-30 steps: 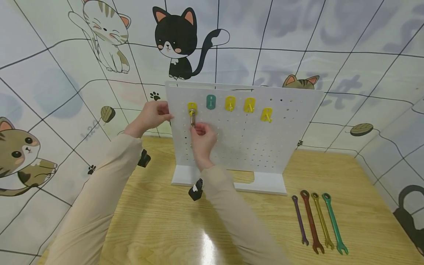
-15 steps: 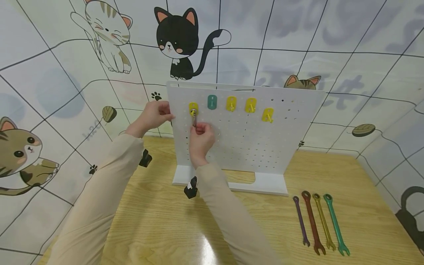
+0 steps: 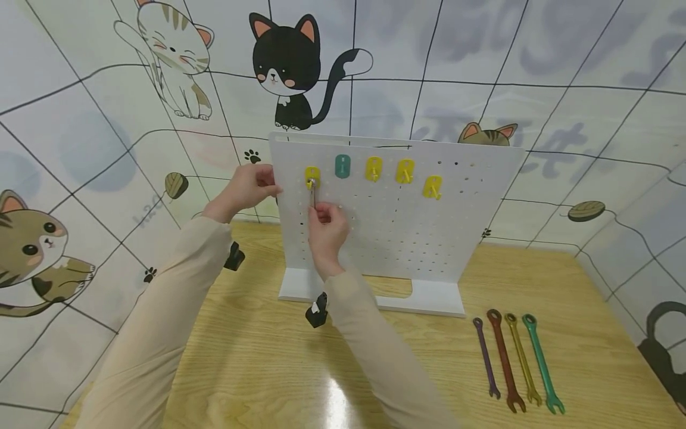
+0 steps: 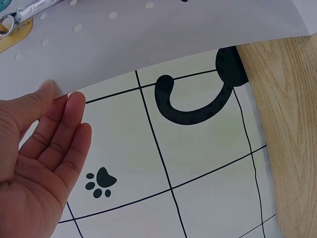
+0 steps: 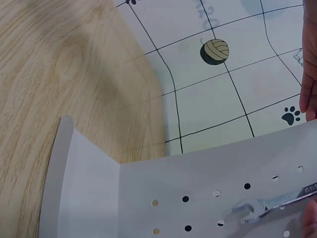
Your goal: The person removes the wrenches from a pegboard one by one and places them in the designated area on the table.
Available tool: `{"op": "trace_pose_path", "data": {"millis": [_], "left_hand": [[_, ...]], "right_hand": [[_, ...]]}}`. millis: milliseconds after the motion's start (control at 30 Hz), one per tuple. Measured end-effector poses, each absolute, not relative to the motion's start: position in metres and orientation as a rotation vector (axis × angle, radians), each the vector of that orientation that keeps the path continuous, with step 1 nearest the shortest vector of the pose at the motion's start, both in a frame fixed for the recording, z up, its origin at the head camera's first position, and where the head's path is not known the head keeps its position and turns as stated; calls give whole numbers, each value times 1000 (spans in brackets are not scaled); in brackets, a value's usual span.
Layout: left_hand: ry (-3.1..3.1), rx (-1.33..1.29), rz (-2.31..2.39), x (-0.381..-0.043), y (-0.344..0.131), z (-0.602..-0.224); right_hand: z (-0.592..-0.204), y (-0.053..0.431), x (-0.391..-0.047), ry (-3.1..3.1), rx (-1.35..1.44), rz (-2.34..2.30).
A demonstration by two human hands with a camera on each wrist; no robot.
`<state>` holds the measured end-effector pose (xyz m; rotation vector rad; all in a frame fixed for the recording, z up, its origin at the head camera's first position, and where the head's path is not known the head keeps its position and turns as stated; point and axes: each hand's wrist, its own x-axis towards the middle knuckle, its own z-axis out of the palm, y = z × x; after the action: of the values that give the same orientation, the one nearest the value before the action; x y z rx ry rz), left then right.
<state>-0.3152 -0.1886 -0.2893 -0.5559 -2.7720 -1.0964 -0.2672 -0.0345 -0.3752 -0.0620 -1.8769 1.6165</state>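
Observation:
A silver combination wrench [image 3: 314, 193] hangs upright against the white pegboard [image 3: 396, 232], its ring end at the leftmost yellow hook [image 3: 312, 173]. My right hand [image 3: 328, 231] pinches its shaft below the ring between thumb and fingers. In the right wrist view the open end of the wrench [image 5: 252, 210] points down the board, close to its face. My left hand [image 3: 248, 189] pinches the pegboard's left edge, thumb in front and fingers behind, as the left wrist view also shows. The ring of the wrench [image 4: 7, 25] overlaps the yellow hook there.
Along the board's top sit a teal hook [image 3: 342, 166] and more yellow hooks [image 3: 374, 169]. On the wooden table [image 3: 268, 369], at right, lie a purple wrench [image 3: 486, 357], a red wrench [image 3: 505, 360], a gold wrench [image 3: 522, 360] and a green wrench [image 3: 543, 363]. A cat-patterned backdrop [image 3: 402, 59] stands behind.
The silver wrench has turned about its length and its ring now looks narrower at the hook. My right hand has shifted slightly; my left hand keeps its place on the board's edge.

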Motion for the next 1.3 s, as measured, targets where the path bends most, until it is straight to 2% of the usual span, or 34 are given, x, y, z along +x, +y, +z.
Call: {"op": "trace_pose_path", "data": {"millis": [867, 1300], "left_hand": [[-2763, -563, -1118, -315, -188, -291], [-2784, -542, -1130, -314, -188, -289]], "right_hand": [[-360, 4, -239, -2091, 322, 2068], [-325, 14, -225, -2112, 173, 2482]]}}
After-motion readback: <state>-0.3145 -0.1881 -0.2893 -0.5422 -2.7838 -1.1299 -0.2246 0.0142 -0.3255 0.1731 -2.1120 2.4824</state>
